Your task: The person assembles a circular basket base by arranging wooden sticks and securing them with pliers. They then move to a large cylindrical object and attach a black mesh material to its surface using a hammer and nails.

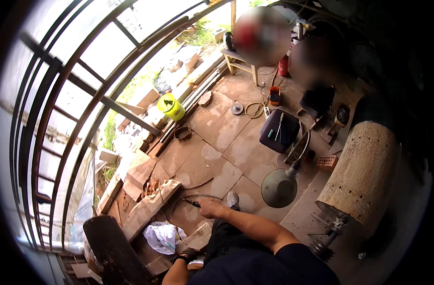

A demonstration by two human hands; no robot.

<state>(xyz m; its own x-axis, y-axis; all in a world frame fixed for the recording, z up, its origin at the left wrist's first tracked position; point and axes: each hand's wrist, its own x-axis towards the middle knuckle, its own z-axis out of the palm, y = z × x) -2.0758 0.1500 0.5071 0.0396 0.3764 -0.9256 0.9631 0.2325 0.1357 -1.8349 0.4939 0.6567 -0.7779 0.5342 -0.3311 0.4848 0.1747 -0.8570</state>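
My right hand [210, 208] is stretched out to the left over the tiled floor. Its fingers close round a small dark piece [193, 203] whose exact kind I cannot make out. A thin dark cable [198, 195] curves over the floor beside it. My left hand [190, 253], with a dark band at the wrist, is low down near the end of a wooden plank [198, 237]. Shadow hides its fingers. Close by lies a crumpled white plastic bag [162, 237]. A grey shoe [233, 200] shows just right of my right hand.
A long beam [150, 209] lies at the left, near a dark rounded board [115, 249]. Ahead stand a yellow bucket [171, 107] and a dark padded seat [279, 129] with tools on it. A lamp shade [279, 188] and a large cylinder [361, 171] are at the right.
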